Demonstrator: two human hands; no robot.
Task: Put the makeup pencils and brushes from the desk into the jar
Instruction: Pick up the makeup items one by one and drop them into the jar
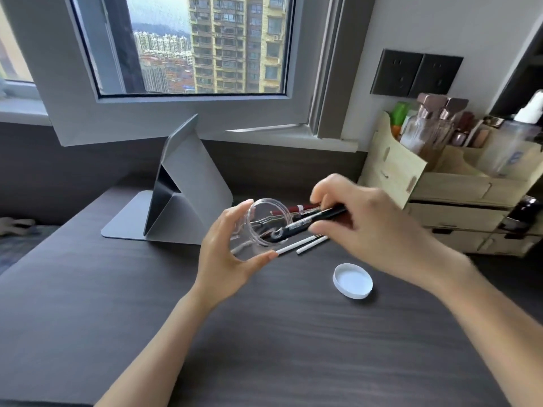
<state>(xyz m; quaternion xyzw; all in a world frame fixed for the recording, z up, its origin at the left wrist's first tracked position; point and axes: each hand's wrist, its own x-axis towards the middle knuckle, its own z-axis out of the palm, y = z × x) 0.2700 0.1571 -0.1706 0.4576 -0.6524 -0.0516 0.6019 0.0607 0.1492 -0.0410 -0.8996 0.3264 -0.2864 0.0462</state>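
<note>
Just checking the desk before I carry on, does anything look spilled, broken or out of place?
Nothing spilled or damaged. The clear jar is tipped sideways, but the left hand holds it that way while the right hand feeds in a black pencil. Its white lid lies upturned nearby.

Daylight enters through a grey-framed window (pixel 188 45) at the far left, facing high-rise blocks. A dark wood-grain surface (pixel 264 333) fills the near scene. Two dark wall sockets (pixel 415 72) sit on the pale right wall (pixel 440 24).
</note>
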